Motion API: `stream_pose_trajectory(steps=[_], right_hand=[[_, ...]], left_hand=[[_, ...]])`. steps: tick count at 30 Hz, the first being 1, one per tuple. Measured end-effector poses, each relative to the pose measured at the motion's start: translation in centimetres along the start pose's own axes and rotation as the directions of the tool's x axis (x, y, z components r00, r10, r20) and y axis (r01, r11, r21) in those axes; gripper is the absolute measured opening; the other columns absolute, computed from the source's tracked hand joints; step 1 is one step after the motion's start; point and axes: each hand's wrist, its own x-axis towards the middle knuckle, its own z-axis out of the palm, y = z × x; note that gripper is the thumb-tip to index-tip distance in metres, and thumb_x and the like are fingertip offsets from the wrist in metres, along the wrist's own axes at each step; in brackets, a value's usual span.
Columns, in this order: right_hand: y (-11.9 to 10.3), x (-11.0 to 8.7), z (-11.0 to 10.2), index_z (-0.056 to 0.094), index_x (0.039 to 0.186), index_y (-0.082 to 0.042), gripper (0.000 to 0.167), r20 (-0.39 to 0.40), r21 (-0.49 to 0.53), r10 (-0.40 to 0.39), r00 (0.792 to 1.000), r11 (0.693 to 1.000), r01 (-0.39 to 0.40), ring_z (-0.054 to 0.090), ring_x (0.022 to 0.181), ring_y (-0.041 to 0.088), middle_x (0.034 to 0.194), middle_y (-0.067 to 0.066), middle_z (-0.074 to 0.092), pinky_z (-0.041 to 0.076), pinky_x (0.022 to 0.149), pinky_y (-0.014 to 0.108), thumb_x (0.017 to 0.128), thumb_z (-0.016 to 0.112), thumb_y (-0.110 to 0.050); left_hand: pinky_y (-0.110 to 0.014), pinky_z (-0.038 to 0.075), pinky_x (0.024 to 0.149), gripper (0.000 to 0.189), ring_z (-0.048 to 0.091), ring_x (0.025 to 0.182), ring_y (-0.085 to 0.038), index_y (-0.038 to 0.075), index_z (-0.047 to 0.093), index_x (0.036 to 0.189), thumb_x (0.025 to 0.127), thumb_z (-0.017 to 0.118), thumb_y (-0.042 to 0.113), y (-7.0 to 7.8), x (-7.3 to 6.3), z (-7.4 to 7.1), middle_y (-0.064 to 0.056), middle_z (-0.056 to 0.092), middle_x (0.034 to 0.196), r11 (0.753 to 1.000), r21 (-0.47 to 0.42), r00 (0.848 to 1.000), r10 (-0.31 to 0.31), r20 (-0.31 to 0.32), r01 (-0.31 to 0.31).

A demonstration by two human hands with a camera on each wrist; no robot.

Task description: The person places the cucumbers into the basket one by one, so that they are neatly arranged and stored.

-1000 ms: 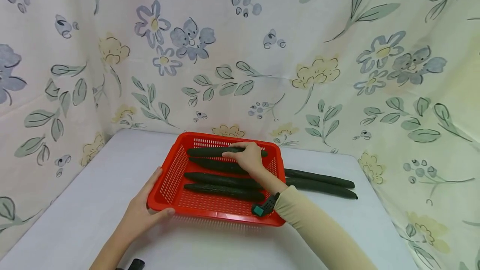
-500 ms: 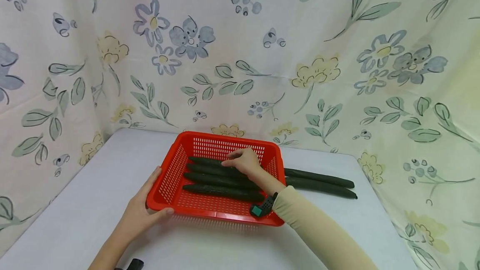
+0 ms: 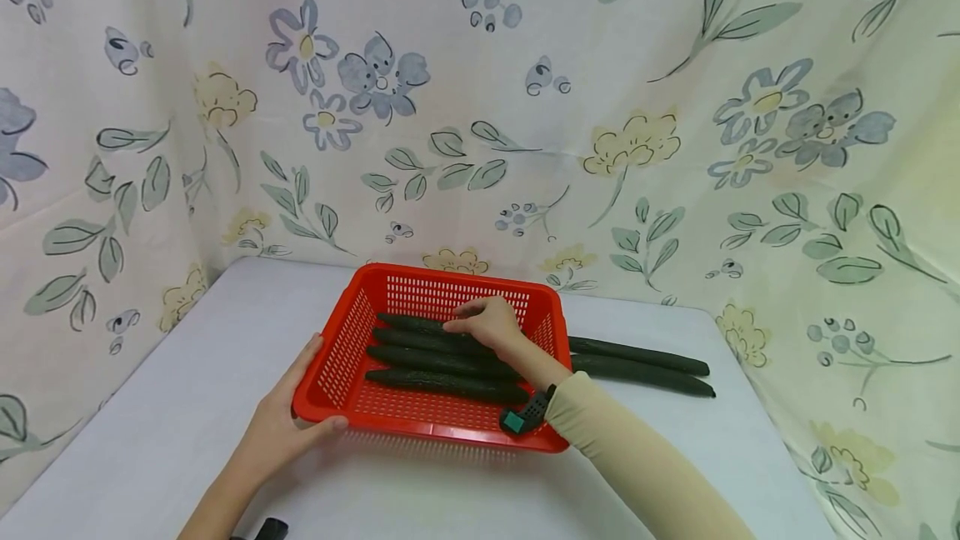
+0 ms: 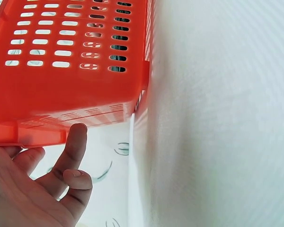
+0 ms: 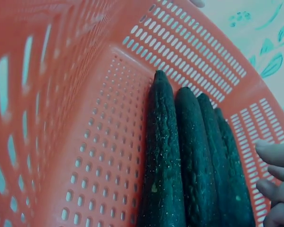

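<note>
Cucumbers [image 3: 446, 386], four in number, lie on the floor of the red basket [image 3: 435, 429], side by side in a row (none lies across another). Their long axes run left to right, along the basket's longer sides, the right ends slanting slightly toward the person and the left ends pointing at the short left wall. Laid lengthwise, they probably sit flat where a crosswise lay might not fit. A bare strip of floor separates the row from the near wall, and the farthest cucumber lies near the far wall.

Over the far part of the row hovers the right hand [image 3: 493, 327], thumb and fingers loosely bent. Its grip looks released, with fingertips apart from the row in the right wrist view; that hand is cut off at the edge there, so a light touch cannot be ruled out. The left hand [image 3: 277, 432] grasps the basket's near left corner, thumb on the near rim and fingers along the left side, presumably to steady it.

Past the right wall, an outer pair [image 3: 645, 376] of cucumbers rests on the counter [image 3: 187, 357], nearly parallel, right ends angled slightly toward the person, left ends hidden behind the basket. Floral cloth [image 3: 450, 107] hangs behind.
</note>
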Motion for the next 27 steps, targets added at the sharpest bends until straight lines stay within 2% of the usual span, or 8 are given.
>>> stream_pose_trajectory(steps=[7,12,16,22,27], right_hand=[[-0.9,0.3,-0.7,0.080,0.120,-0.005,0.036,0.018,0.061,-0.017,1.000,0.998,0.016,0.072,0.104,0.023,0.110,0.006,0.080,0.059,0.089,0.040,0.089,0.088,-0.022],[-2.1,-0.3,-2.5,0.079,0.125,-0.009,0.040,0.034,0.085,-0.047,0.998,0.995,0.044,0.067,0.115,0.026,0.118,0.004,0.078,0.057,0.093,0.042,0.091,0.087,-0.028],[-2.5,-1.2,-4.5,0.079,0.125,-0.013,0.041,-0.009,0.069,-0.069,0.998,0.995,0.069,0.062,0.123,0.025,0.123,0.001,0.076,0.053,0.100,0.047,0.090,0.086,-0.033],[-1.6,-3.0,-7.7,0.075,0.133,-0.014,0.045,-0.058,0.104,-0.083,0.995,0.991,0.088,0.059,0.132,0.029,0.129,0.003,0.074,0.047,0.111,0.057,0.093,0.083,-0.034],[0.1,-5.1,-9.3,0.076,0.130,-0.015,0.042,-0.091,0.107,-0.042,0.995,0.993,0.052,0.052,0.140,0.029,0.132,0.004,0.073,0.040,0.116,0.063,0.094,0.083,-0.035]], left_hand=[[-0.027,0.048,0.102,0.121,0.047,0.144,-0.043,0.033,0.016,0.172,0.079,0.094,0.029,0.0,0.0,-0.1,-0.006,0.027,0.176,1.000,0.003,1.000,0.012,-0.002,-0.012],[-0.027,0.047,0.102,0.121,0.047,0.145,-0.044,0.030,0.016,0.172,0.080,0.094,0.029,0.2,-0.1,0.0,-0.009,0.028,0.175,1.000,-0.003,1.000,0.003,-0.001,-0.003],[-0.025,0.045,0.103,0.121,0.046,0.145,-0.044,0.030,0.017,0.172,0.079,0.094,0.028,0.3,-0.1,0.2,-0.008,0.028,0.175,1.000,-0.004,1.000,-0.003,-0.003,0.003],[-0.022,0.045,0.102,0.121,0.048,0.144,-0.042,0.032,0.016,0.172,0.079,0.095,0.029,0.1,-0.1,0.3,-0.006,0.028,0.175,1.000,0.004,1.000,0.004,-0.008,-0.004],[-0.021,0.047,0.099,0.122,0.049,0.143,-0.041,0.033,0.016,0.172,0.079,0.095,0.029,0.0,-0.1,0.1,-0.005,0.027,0.175,1.000,0.003,1.000,0.006,-0.009,-0.006]])
